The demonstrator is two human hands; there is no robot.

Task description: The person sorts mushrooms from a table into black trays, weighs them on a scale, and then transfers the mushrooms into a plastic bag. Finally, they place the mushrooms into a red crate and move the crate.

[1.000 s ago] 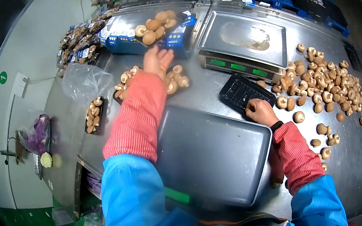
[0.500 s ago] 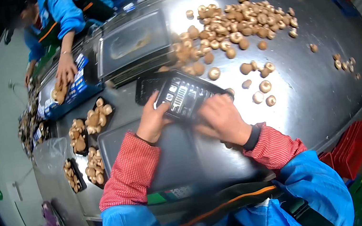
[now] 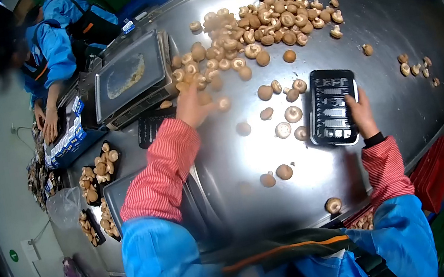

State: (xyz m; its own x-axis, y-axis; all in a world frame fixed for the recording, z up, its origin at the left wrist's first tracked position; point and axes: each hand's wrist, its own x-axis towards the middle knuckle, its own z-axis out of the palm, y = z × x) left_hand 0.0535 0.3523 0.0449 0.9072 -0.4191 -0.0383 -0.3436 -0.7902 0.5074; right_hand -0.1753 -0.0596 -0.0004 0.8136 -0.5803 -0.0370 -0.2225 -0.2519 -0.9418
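Note:
My right hand (image 3: 362, 113) grips the right edge of a black plastic tray (image 3: 333, 108), which has no mushrooms in it and rests on the metal table (image 3: 400, 107). At the near left end of the mushroom pile (image 3: 273, 22), my left hand (image 3: 194, 106) reaches among the caps. Its fingers are partly blurred, and I cannot make out whether they hold a mushroom. Several loose mushrooms (image 3: 292, 114) lie between my two hands.
A scale (image 3: 130, 74) stands left of the pile, with another black tray (image 3: 152, 128) below it. Filled trays (image 3: 101, 168) sit at the left. A co-worker's hands (image 3: 49, 124) are beside a blue box (image 3: 76, 145). Red crates (image 3: 436, 175) stand at the lower right.
My hands have moved apart. The black tray has gone right with my right hand, while my left hand has moved up to the pile's edge. The co-worker's hands have shifted away from the mushrooms at the box.

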